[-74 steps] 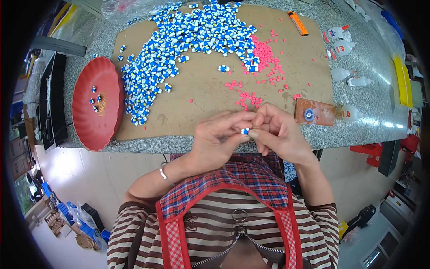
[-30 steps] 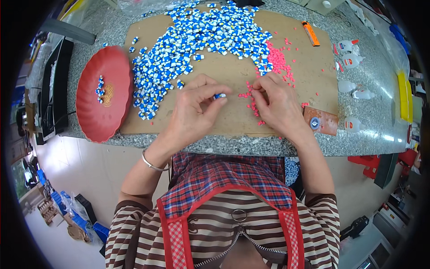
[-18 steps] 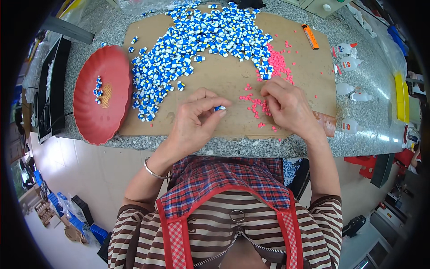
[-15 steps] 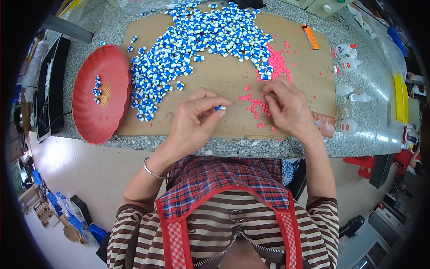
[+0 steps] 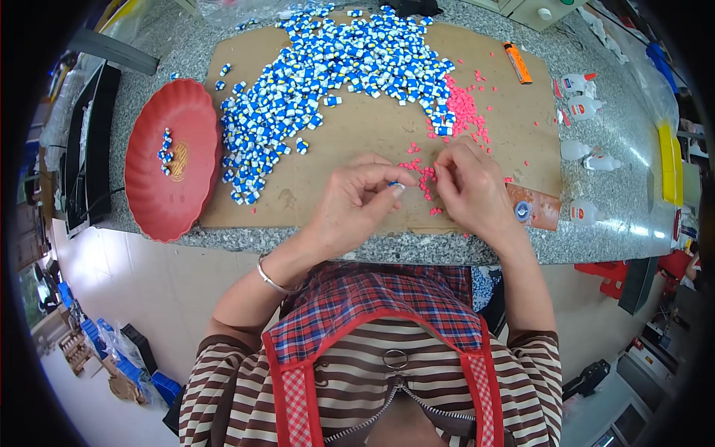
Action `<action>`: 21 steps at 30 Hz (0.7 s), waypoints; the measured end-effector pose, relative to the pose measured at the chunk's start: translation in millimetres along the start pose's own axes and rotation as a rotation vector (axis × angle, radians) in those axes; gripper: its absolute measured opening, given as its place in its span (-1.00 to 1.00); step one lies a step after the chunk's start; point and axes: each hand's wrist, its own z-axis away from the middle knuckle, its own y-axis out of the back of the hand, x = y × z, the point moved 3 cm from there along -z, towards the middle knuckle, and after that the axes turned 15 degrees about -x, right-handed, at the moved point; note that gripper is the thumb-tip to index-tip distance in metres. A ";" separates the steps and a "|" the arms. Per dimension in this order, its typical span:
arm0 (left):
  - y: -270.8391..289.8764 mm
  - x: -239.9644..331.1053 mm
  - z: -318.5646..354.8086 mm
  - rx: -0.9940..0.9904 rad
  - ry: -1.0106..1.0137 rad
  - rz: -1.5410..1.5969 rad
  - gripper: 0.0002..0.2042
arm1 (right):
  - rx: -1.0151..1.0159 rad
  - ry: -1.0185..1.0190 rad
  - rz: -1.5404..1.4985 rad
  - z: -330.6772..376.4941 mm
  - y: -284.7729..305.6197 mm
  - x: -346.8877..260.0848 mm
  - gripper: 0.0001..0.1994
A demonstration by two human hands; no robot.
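My left hand (image 5: 356, 205) pinches a small blue and white piece (image 5: 395, 184) between thumb and fingers, just above the cardboard sheet (image 5: 357, 134). My right hand (image 5: 471, 190) rests beside it, its fingertips down among scattered small pink beads (image 5: 419, 173); whether it holds one is hidden. A big heap of blue and white pieces (image 5: 335, 67) lies farther back on the cardboard. More pink beads (image 5: 463, 108) are piled at the heap's right end.
A red scalloped plate (image 5: 175, 160) with a few blue pieces sits at the left on the granite counter (image 5: 603, 186). Small white glue bottles (image 5: 585, 108) and an orange lighter (image 5: 515, 62) lie at the right. A brown card (image 5: 535, 208) lies by my right wrist.
Both hands went from the counter's near edge out onto the cardboard. My right hand dropped to the pink beads and has come back toward the left, which keeps its blue piece.
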 end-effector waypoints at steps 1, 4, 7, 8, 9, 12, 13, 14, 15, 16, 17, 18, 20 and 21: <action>-1.4 -0.5 -1.7 0.006 0.000 0.001 -0.83 | 0.002 0.034 -0.138 5.3 4.4 -4.5 -0.88; -10.0 -2.0 -4.7 -0.026 0.040 0.040 -0.87 | -0.035 0.097 -0.317 20.8 13.0 -19.3 -0.84; -18.9 -0.8 -6.9 -0.097 0.058 0.182 -0.88 | -0.040 0.185 -0.327 25.1 14.8 -26.5 -0.84; -21.5 0.5 -7.1 -0.105 0.046 0.178 -0.88 | -0.036 0.189 -0.317 27.3 15.7 -26.8 -0.84; -24.0 1.7 -7.1 -0.112 0.035 0.175 -0.88 | -0.033 0.194 -0.307 29.6 16.2 -26.9 -0.83; -29.0 3.1 -6.6 -0.102 0.061 0.174 -0.88 | 0.008 0.195 -0.273 36.4 15.0 -28.7 -0.83; -30.5 3.7 -6.7 -0.107 0.051 0.176 -0.88 | 0.011 0.190 -0.274 38.1 14.5 -28.6 -0.83; -31.7 4.2 -6.6 -0.106 0.040 0.168 -0.88 | 0.021 0.192 -0.253 39.6 14.3 -28.9 -0.83; -32.6 5.0 -6.6 -0.106 0.014 0.158 -0.87 | 0.031 0.193 -0.232 41.3 14.1 -29.3 -0.82; -33.3 4.4 -6.8 -0.107 0.029 0.159 -0.87 | 0.034 0.192 -0.232 43.3 13.7 -30.0 -0.82; -33.9 3.9 -7.1 -0.112 0.031 0.168 -0.87 | 0.040 0.183 -0.203 45.4 13.1 -31.0 -0.83; -34.4 3.2 -7.5 -0.118 0.033 0.178 -0.88 | 0.038 0.166 -0.177 46.9 12.2 -31.5 -0.83; -34.9 1.8 -8.4 -0.123 0.029 0.193 -0.88 | 0.092 0.158 -0.221 48.3 10.1 -31.6 -0.83; -35.3 1.1 -8.8 -0.126 0.027 0.211 -0.88 | 0.137 0.143 -0.264 49.4 10.0 -30.6 -0.83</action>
